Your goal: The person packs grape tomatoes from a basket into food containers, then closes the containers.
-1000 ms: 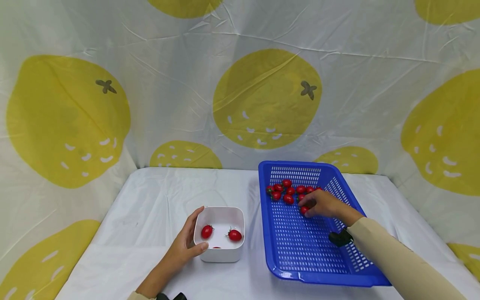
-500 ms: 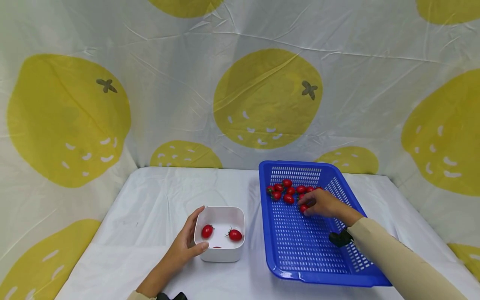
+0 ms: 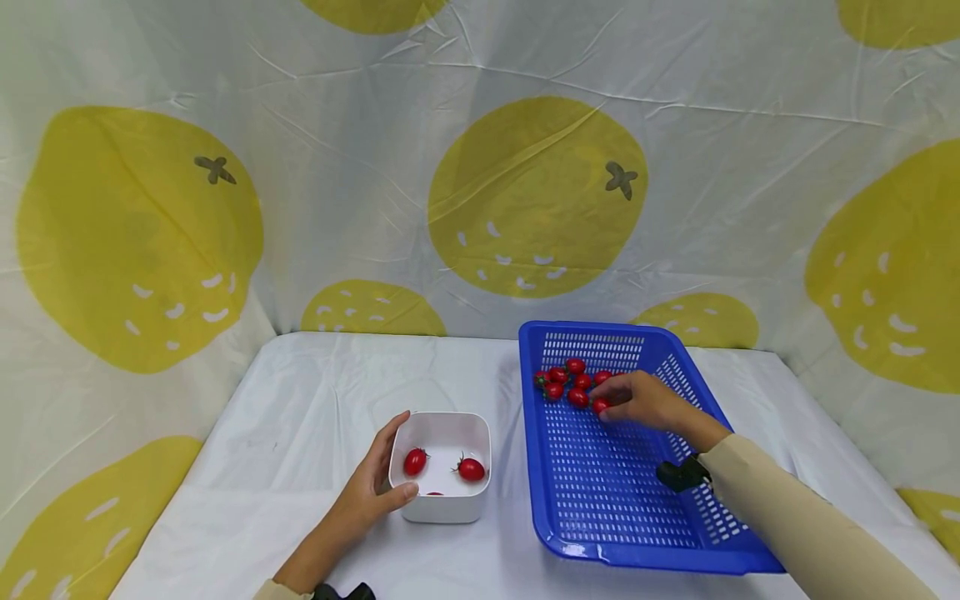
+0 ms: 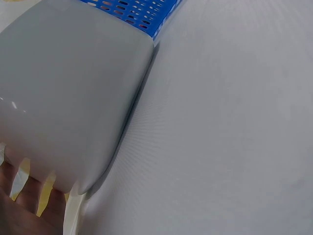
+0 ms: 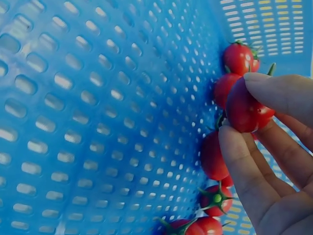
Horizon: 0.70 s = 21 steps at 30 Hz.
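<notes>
Compared with half a second ago, no change is seen at the left hand [image 3: 367,493] or the white box [image 3: 442,509], while the right hand [image 3: 647,403] and the tomato in it [image 3: 601,407] have been shifted slightly away from the wearer, towards the cluster. Some tomatoes seen earlier beyond that hand are now hidden by it.

Nearest, the white box is gripped on the bench [image 3: 315,400] at its left side, the thumb set at the near corner and the fingers spread towards the back corner. Two tomatoes [image 3: 471,470] are seen inside, with a sliver of red at the near wall.

In the blue basket [image 3: 615,553], one tomato is pinched between the right thumb and fingers, which are parted only by its width; whether it is lifted off the basket floor cannot be told. Other tomatoes [image 3: 557,375] are gathered at the far end, some touching. Behind everything, a lemon-printed curtain [image 3: 352,167] is hung.
</notes>
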Available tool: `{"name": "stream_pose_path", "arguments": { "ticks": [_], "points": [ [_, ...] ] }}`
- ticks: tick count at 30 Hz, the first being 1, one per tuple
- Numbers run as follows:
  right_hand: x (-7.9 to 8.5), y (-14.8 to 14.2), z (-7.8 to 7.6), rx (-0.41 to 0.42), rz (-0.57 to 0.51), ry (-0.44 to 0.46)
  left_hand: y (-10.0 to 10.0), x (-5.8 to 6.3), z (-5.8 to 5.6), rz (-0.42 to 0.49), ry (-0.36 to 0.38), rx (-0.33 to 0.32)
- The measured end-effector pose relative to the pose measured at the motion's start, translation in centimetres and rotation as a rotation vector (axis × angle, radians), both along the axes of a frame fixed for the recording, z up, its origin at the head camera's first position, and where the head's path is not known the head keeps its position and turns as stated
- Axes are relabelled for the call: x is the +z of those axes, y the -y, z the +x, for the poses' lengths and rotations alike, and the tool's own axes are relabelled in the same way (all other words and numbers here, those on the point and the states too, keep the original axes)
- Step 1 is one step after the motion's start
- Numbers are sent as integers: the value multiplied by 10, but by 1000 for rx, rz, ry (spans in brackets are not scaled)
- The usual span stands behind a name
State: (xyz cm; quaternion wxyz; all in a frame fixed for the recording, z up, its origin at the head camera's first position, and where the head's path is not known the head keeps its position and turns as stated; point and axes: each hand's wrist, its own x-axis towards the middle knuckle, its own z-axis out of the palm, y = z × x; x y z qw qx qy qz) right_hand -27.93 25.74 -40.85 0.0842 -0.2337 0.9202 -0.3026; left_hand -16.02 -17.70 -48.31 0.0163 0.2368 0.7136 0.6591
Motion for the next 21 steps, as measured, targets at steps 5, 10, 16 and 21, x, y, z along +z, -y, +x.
{"name": "stream_pose_path", "arguments": {
  "ticks": [5, 10, 16, 21],
  "points": [
    [4, 2, 0, 8, -17, -16, 0, 0, 0, -2, -10, 2],
    [9, 7, 1, 11, -33, -16, 0, 0, 0, -2, -11, 1],
    [13, 18, 5, -1, -130, 15, 0, 1, 0, 4, 0, -4],
    [18, 30, 8, 0, -237, 46, 0, 1, 0, 11, -3, -11]
  ]
}}
